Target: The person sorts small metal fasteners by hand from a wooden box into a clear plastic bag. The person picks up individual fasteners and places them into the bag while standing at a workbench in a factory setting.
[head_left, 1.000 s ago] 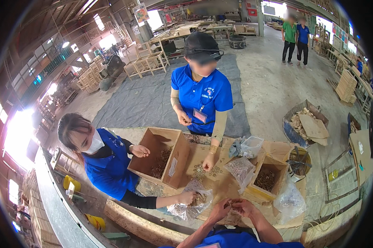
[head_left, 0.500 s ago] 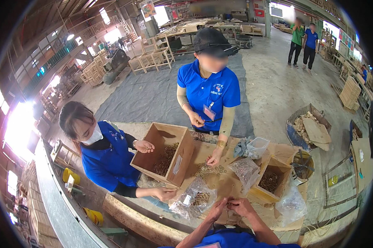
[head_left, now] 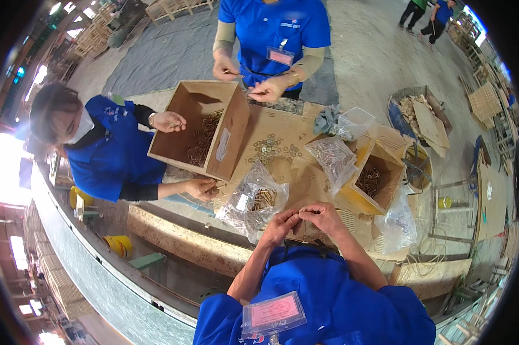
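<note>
My left hand point(head_left: 282, 225) and my right hand point(head_left: 322, 217) meet fingertip to fingertip over the near edge of the cardboard-covered table point(head_left: 305, 178). Both are closed in a pinch; whatever they hold is too small to make out. Just left of them lies a clear plastic bag point(head_left: 245, 215) with brass-coloured bolts point(head_left: 264, 199) in it. Loose metal washers point(head_left: 269, 148) are spread beyond my hands. Another clear bag of small hardware point(head_left: 334, 158) rests to the right, beside a yellowish wooden box point(head_left: 380, 178) holding dark screws point(head_left: 369, 181).
A larger wooden box point(head_left: 228, 141) with bolts stands tilted at left. One co-worker point(head_left: 115, 149) reaches around it; another point(head_left: 276, 34) stands across the table, small pieces in hand. A bucket point(head_left: 416, 167) and a scrap-wood bin point(head_left: 423, 118) are at right.
The view has tipped downward, bringing more of my torso into sight. The co-worker across has lifted a hand from the washers and brought both hands together. My hands remain joined at the fingertips.
</note>
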{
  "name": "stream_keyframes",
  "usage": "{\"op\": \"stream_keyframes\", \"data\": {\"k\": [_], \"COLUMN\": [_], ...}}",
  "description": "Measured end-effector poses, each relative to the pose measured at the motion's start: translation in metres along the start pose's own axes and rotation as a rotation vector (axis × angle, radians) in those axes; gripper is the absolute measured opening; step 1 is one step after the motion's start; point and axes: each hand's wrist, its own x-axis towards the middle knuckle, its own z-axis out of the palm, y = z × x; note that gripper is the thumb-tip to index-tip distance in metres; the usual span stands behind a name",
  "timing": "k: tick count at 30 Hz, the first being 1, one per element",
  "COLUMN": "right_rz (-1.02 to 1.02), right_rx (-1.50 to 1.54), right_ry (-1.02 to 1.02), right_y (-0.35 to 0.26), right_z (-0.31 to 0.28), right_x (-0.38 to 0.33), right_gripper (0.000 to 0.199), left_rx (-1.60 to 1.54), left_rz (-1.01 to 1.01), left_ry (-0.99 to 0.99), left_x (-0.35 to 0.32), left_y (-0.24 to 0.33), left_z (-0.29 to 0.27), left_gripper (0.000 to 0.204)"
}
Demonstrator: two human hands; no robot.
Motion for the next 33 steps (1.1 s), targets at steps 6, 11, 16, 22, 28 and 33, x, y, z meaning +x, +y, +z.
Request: {"op": "stream_keyframes", "data": {"k": [6, 11, 16, 22, 28, 33], "right_rz": [0.224, 0.227, 0.260, 0.314, 0.310, 0.384], "right_rx": [0.348, 0.570, 0.596, 0.640, 0.736, 0.746], "right_ry": [-0.035, -0.051, -0.034, -0.024, 0.025, -0.038], "right_y": [0.011, 0.018, 0.021, 0.024, 0.050, 0.048], "right_z": [0.006, -0.012, -0.016, -0.007, -0.007, -0.013], "right_x": [-0.009, -0.007, -0.006, -0.014, -0.023, -0.015], "right_gripper": [0.037, 0.029, 0.022, 0.020, 0.024, 0.028], "left_rx": [0.482, 0.571, 0.919, 1.272, 0.927, 0.883], "left_rz": [0.016, 0.597, 0.732, 0.772, 0.810, 0.543], "left_ry": [0.142, 0.458, 0.837, 0.919, 1.114, 0.894], "left_x": [0.005, 0.029, 0.055, 0.088, 0.049, 0.035], "left_y": [0.030, 0.125, 0.206, 0.229, 0.196, 0.109], "left_z": [-0.023, -0.069, -0.123, -0.180, -0.117, -0.076], "left_gripper": [0.018, 0.015, 0.015, 0.021, 0.018, 0.016]}}
